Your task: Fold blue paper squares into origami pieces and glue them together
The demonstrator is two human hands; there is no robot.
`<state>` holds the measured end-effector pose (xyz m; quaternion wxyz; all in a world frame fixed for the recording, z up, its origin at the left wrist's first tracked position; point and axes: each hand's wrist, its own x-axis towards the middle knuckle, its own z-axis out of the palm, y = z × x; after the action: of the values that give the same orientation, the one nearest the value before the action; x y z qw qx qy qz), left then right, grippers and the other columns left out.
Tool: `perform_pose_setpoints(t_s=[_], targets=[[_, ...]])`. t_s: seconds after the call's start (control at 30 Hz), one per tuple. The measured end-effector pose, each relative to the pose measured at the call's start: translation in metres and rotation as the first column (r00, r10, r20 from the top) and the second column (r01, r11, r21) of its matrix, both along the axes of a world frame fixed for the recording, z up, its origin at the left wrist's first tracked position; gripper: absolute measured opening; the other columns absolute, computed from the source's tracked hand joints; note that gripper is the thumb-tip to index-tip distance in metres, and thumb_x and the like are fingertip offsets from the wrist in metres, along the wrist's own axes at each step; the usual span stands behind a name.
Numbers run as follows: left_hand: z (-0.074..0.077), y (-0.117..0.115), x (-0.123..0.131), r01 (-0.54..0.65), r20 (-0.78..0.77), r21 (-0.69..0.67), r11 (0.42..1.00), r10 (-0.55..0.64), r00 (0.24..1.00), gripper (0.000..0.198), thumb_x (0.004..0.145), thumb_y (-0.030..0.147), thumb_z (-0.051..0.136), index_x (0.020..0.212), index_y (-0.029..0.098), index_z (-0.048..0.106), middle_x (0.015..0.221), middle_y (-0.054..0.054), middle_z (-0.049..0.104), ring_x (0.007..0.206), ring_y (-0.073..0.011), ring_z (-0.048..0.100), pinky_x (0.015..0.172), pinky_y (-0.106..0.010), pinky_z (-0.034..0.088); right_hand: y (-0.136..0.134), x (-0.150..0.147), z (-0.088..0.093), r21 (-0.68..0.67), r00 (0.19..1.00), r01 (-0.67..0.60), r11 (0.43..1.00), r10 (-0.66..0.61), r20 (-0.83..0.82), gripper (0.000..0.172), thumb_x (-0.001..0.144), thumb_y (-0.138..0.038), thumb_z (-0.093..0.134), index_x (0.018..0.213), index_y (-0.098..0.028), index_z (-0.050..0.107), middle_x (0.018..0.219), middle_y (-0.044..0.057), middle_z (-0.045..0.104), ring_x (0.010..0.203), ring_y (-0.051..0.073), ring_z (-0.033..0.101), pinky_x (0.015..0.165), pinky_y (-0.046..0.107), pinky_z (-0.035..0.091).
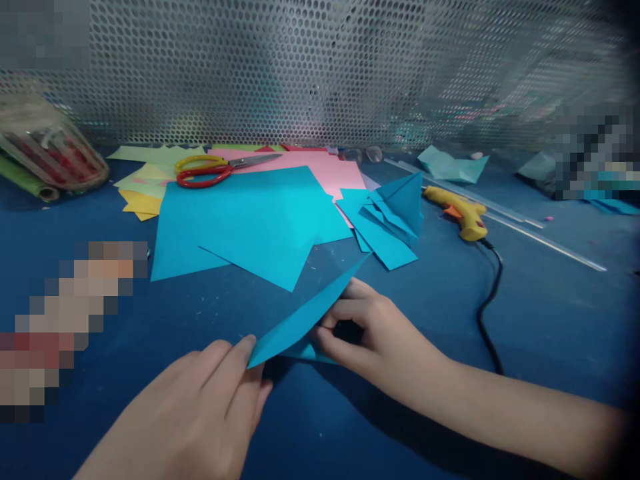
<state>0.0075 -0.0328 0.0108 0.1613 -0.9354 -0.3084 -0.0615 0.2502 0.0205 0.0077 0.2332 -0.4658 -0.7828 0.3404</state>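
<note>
A folded piece of blue paper (303,319) is held up off the table, tilted, between my two hands. My left hand (200,393) is closed on its near left end, the fingertips partly hidden by the hand itself. My right hand (367,320) pinches the paper from the right side, thumb and fingers bent together behind its raised edge. Just beyond lie larger flat sheets of blue paper (245,220). To their right rests a folded blue paper piece (400,207) on top of blue offcuts.
Scissors (215,172) with red and yellow handles lie on pink paper (345,173). A yellow glue gun (463,212) with a black cord (483,310) is at right, beside clear glue sticks (545,240). A clear jar (55,147) stands at left; a perforated metal panel (280,73) closes the back.
</note>
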Motion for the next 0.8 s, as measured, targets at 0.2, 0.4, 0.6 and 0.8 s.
perform_pose_setpoints(t_s=[0.2,0.4,0.6,0.8], targets=[[-0.013,-0.003,0.000,-0.059,0.098,0.020,0.998,0.056,0.994,0.041,0.094,0.002,0.038,0.102,0.020,0.074,0.105,-0.012,0.076,0.089,-0.0300,0.072,0.068,-0.040,0.057,0.001,0.000,0.002,0.023,1.000,0.008,1.000,-0.008,0.026,0.023,0.085,-0.013,0.062,0.062,-0.019,0.059,0.077,0.005,0.061,0.080,0.021,0.057,0.067,0.032,0.047],[-0.017,-0.007,-0.003,-0.054,0.105,0.012,0.998,0.053,0.993,0.036,0.093,0.003,0.042,0.103,0.018,0.073,0.105,-0.014,0.075,0.088,-0.0304,0.071,0.067,-0.039,0.055,0.000,0.000,0.002,0.036,0.999,0.024,0.999,-0.026,0.034,0.022,0.084,-0.013,0.063,0.062,-0.019,0.061,0.076,0.005,0.061,0.078,0.020,0.058,0.066,0.031,0.048],[-0.015,-0.004,-0.004,-0.037,0.050,-0.017,0.999,0.038,0.998,0.038,0.090,0.003,0.040,0.107,0.017,0.072,0.106,-0.015,0.075,0.082,-0.0318,0.072,0.062,-0.041,0.058,0.002,0.000,0.002,0.048,0.999,0.021,0.999,-0.023,0.031,0.021,0.081,-0.010,0.063,0.061,-0.019,0.061,0.074,0.004,0.062,0.076,0.019,0.058,0.065,0.029,0.048],[-0.014,-0.003,-0.002,-0.079,0.050,-0.023,0.997,0.080,0.995,0.043,0.093,0.004,0.035,0.105,0.020,0.073,0.108,-0.013,0.075,0.086,-0.0316,0.072,0.065,-0.042,0.058,0.001,0.000,0.000,0.096,1.000,0.017,0.995,-0.017,0.001,0.021,0.077,-0.007,0.064,0.061,-0.020,0.060,0.069,0.002,0.064,0.075,0.018,0.059,0.064,0.027,0.048]])
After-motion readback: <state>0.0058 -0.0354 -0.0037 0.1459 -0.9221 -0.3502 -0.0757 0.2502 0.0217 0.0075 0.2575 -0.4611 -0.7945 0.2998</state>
